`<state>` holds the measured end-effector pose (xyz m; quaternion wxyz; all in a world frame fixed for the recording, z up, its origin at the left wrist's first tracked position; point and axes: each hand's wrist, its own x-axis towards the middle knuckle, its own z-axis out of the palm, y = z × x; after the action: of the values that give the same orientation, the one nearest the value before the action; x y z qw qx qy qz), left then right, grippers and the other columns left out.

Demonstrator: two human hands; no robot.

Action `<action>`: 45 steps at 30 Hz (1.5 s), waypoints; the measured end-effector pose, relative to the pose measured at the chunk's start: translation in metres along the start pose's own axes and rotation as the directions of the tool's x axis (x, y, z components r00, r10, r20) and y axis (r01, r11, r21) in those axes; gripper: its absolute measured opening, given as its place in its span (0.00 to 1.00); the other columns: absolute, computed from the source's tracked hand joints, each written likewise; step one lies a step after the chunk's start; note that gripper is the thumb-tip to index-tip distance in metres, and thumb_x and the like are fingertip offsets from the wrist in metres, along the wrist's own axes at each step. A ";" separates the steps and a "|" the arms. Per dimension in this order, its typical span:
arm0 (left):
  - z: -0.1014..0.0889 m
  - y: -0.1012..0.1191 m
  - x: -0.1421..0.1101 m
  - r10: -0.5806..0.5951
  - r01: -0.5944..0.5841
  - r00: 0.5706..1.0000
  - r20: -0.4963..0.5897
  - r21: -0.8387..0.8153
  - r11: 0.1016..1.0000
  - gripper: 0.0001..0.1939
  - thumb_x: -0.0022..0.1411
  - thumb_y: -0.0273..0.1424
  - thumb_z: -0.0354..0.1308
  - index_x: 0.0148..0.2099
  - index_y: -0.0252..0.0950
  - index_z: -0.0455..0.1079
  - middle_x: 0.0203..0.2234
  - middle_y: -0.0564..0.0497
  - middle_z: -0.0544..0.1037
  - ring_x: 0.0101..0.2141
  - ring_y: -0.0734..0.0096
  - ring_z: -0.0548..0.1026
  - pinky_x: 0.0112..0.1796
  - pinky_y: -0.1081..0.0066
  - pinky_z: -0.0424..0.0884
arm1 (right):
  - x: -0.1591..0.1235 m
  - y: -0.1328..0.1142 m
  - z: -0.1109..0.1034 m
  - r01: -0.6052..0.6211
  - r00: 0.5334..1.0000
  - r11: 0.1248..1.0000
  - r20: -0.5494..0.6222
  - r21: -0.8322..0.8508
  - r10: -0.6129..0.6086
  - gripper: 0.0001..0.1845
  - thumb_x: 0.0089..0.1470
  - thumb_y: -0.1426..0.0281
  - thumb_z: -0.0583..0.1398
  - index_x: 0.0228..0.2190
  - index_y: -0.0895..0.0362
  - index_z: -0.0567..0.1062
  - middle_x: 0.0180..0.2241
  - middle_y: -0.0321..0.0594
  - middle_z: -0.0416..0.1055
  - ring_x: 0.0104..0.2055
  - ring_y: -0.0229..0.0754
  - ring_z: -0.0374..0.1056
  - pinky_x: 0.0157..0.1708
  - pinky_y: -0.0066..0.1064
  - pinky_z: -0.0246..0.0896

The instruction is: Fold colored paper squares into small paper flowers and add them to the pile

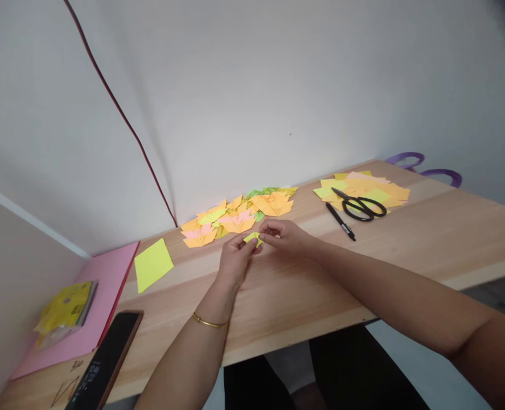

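My left hand (235, 259) and my right hand (284, 234) meet over the middle of the wooden table (303, 296). Both pinch a small yellow-green folded paper (253, 238) between their fingertips, just above the tabletop. A thin gold bangle sits on my left wrist. Right behind the hands lies a heap of folded paper pieces (237, 216) in orange, pink and green.
A yellow-green paper square (152, 263) lies left of my hands. Far left are a pink sheet (92, 307) with a yellow packet (64, 310) and a dark phone (107, 359). To the right lie a black pen (340, 221), black scissors (360, 205) and a stack of coloured papers (365, 188).
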<state>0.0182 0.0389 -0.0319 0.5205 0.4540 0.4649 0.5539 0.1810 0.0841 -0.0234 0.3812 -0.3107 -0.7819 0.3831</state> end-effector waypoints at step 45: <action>-0.001 0.003 0.003 -0.068 0.080 0.996 0.065 -0.202 0.976 0.13 0.48 0.38 0.64 0.31 0.32 0.73 0.24 0.51 0.74 0.26 0.75 0.70 0.34 0.69 0.69 | -0.001 -0.002 -0.001 -0.006 0.998 0.996 0.056 0.093 0.001 0.13 0.53 0.62 0.55 0.23 0.59 0.67 0.25 0.35 0.61 0.28 0.35 0.56 0.30 0.27 0.52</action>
<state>0.0165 0.0419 -0.0292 0.5979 0.3965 0.4068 0.5656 0.1819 0.0826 -0.0220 0.3724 -0.2831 -0.7730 0.4285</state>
